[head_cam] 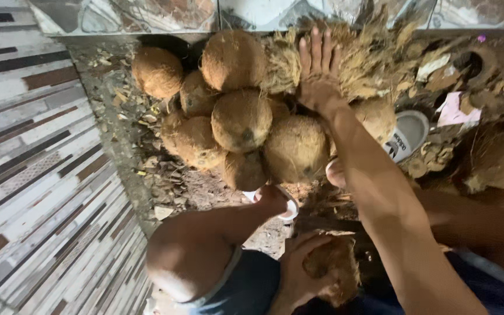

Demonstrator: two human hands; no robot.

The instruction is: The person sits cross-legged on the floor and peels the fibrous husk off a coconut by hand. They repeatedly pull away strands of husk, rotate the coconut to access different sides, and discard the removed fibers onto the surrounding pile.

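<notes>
Several brown, fibrous husked coconuts (241,119) piled beneath right hand (319,76).

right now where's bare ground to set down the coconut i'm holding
Barest patch: the dirt strip between the coconut pile and your knee, bordered by the tiled wall. It is littered with small chips. The pile and the husk heap under your right hand are crowded. Your left hand holds the coconut.

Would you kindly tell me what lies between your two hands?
In the head view, the right forearm and brown husk debris lie between the left hand, gripping a coconut piece, and the right hand on the fibre heap.
</notes>
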